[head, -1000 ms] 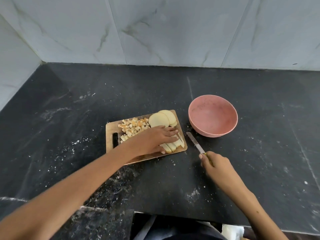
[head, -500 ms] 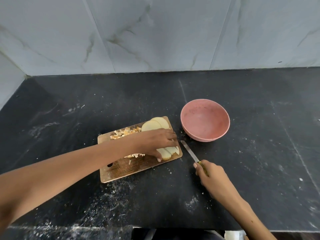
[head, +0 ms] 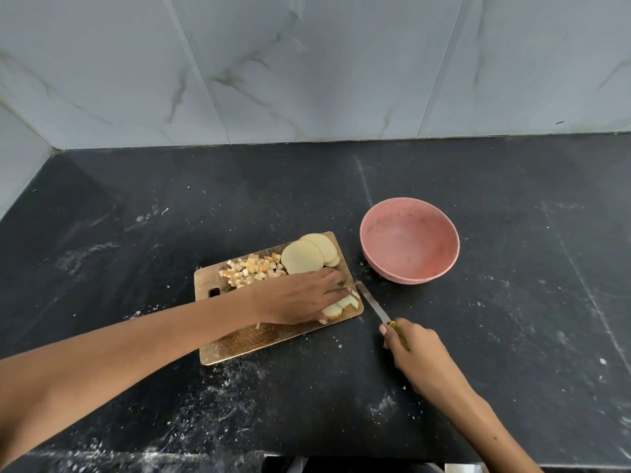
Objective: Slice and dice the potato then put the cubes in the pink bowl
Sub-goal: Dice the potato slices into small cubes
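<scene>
Head view: left hand (head: pixel 300 298) laid palm-down on the wooden cutting board (head: pixel 239 343), fingers nearly straight over the cut potato strips (head: pixel 343 306) at the board's right edge. Right hand (head: pixel 415 353) curled round the yellow handle of the knife (head: pixel 374 303), blade tip just beside the strips. Diced cubes (head: pixel 252 268) and round potato slices (head: pixel 309 254) at the board's far side, pink bowl (head: pixel 409 245) on the black countertop (head: pixel 512 336) right of the board, no cubes in it.
</scene>
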{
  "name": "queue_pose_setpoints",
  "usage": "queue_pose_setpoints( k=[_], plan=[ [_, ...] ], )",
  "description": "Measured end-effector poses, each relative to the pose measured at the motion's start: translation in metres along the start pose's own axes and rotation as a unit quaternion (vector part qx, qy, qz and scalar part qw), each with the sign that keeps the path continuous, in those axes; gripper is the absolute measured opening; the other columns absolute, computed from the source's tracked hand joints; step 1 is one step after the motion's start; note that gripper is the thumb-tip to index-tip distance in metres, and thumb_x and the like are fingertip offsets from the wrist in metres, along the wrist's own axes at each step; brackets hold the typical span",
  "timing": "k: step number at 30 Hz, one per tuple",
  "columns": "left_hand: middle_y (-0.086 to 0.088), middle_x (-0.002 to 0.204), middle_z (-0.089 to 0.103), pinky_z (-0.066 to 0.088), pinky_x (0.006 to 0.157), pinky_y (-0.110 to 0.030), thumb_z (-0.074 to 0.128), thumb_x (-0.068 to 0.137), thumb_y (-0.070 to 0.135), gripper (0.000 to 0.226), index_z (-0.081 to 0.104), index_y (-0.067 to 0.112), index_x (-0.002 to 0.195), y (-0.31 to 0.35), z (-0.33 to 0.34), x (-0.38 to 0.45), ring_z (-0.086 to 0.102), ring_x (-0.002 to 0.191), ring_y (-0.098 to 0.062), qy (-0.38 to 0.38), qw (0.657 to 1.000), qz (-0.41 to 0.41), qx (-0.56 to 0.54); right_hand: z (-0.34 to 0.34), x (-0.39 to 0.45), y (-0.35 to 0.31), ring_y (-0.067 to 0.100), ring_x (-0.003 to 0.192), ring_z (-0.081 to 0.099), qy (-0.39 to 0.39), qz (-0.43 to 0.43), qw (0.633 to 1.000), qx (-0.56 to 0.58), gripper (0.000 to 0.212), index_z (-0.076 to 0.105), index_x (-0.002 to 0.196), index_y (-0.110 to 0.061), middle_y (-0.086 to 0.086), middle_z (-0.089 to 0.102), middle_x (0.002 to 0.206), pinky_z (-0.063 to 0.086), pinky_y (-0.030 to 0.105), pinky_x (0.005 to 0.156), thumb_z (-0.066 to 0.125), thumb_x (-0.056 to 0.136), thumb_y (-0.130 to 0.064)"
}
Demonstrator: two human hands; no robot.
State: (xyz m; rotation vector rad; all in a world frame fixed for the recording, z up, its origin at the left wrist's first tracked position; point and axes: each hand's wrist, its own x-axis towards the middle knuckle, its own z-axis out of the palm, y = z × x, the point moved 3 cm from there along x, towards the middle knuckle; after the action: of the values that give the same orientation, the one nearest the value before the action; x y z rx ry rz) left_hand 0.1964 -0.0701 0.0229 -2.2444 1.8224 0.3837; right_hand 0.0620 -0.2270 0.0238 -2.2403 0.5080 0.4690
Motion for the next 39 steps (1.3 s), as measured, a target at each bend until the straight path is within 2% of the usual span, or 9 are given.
queue_pose_setpoints(
  k=[5,10,14,17,19,22,29,36,39],
  plan=[
    [-0.016,0.150,0.026,0.024,0.114,-0.033,0.038,0.103,0.033,0.056,0.022,0.009,0.151,0.002,0.008,-0.004,0.023,0.138,-0.024,0.043,0.997,-0.033,-0.047,0.003,0.002,0.000,0.018,0.065,0.061,-0.003,-0.008,1.000,-0.001,0.031,0.055,0.086,-0.014,0.005,0.064,0.074,0.049,0.033,0.078,0.040,0.101,-0.037],
    [-0.017,0.126,0.056,0.053,0.092,-0.034,0.072,0.084,0.023,0.053,0.057,0.002,0.130,0.013,0.027,-0.014,0.054,0.117,-0.026,0.189,0.971,-0.098,-0.111,0.006,0.005,-0.005,0.018,0.066,0.058,0.034,-0.025,0.999,-0.027,0.031,0.050,0.084,-0.015,0.003,0.061,0.072,0.048,0.038,0.064,0.040,0.100,-0.040],
    [-0.013,0.135,0.056,0.040,0.104,-0.032,0.052,0.092,0.024,0.045,0.056,0.002,0.131,0.029,0.036,-0.014,0.052,0.127,-0.025,0.244,0.951,-0.142,-0.129,0.009,0.006,-0.020,0.016,0.065,0.055,0.096,-0.068,0.990,-0.074,0.025,0.043,0.087,-0.017,-0.002,0.056,0.076,0.044,0.032,0.058,0.045,0.099,-0.040],
    [-0.010,0.134,0.058,0.040,0.104,-0.031,0.039,0.093,0.029,0.048,0.059,0.005,0.129,0.033,0.037,-0.013,0.054,0.125,-0.022,0.247,0.946,-0.170,-0.127,0.014,0.015,-0.034,0.016,0.073,0.052,0.157,-0.128,0.976,-0.084,0.018,0.042,0.088,-0.016,-0.003,0.050,0.092,0.041,0.029,0.063,0.055,0.096,-0.027],
    [-0.008,0.132,0.060,0.040,0.104,-0.030,0.038,0.092,0.029,0.048,0.062,0.006,0.127,0.036,0.036,-0.013,0.056,0.123,-0.021,0.251,0.939,-0.189,-0.137,0.016,0.025,-0.041,0.018,0.087,0.053,0.181,-0.157,0.968,-0.080,0.008,0.052,0.093,-0.012,0.000,0.051,0.103,0.042,0.027,0.070,0.060,0.092,-0.014],
    [-0.007,0.131,0.061,0.041,0.103,-0.030,0.039,0.092,0.028,0.046,0.062,0.008,0.127,0.043,0.037,-0.012,0.055,0.123,-0.020,0.265,0.925,-0.214,-0.165,0.022,0.038,-0.044,0.020,0.103,0.055,0.170,-0.156,0.969,-0.091,0.018,0.062,0.108,-0.008,0.003,0.058,0.116,0.047,0.029,0.085,0.060,0.089,-0.005],
    [-0.007,0.138,0.054,0.037,0.108,-0.032,0.043,0.093,0.021,0.045,0.055,0.008,0.134,0.052,0.047,-0.009,0.047,0.131,-0.020,0.260,0.911,-0.266,-0.180,0.017,0.050,-0.041,0.019,0.091,0.061,0.151,-0.218,0.962,-0.061,0.018,0.067,0.096,-0.006,0.005,0.065,0.099,0.049,0.028,0.080,0.060,0.084,0.006],
    [-0.015,0.141,0.050,0.029,0.110,-0.039,0.035,0.094,0.027,0.048,0.052,0.010,0.136,0.038,0.039,-0.020,0.046,0.132,-0.025,0.230,0.941,-0.226,-0.107,0.010,0.064,-0.052,0.017,0.087,0.062,0.067,-0.317,0.944,-0.069,0.017,0.069,0.094,-0.004,0.005,0.066,0.093,0.047,0.021,0.075,0.061,0.083,0.006],
    [-0.014,0.155,0.028,0.011,0.116,-0.031,0.034,0.100,0.030,0.050,0.036,0.015,0.147,0.028,0.032,-0.023,0.027,0.144,-0.024,0.198,0.954,-0.195,-0.115,0.005,0.067,-0.049,0.019,0.087,0.064,0.081,-0.290,0.953,-0.030,0.017,0.070,0.095,-0.005,0.006,0.069,0.092,0.049,0.024,0.077,0.064,0.082,0.004]
  ],
)
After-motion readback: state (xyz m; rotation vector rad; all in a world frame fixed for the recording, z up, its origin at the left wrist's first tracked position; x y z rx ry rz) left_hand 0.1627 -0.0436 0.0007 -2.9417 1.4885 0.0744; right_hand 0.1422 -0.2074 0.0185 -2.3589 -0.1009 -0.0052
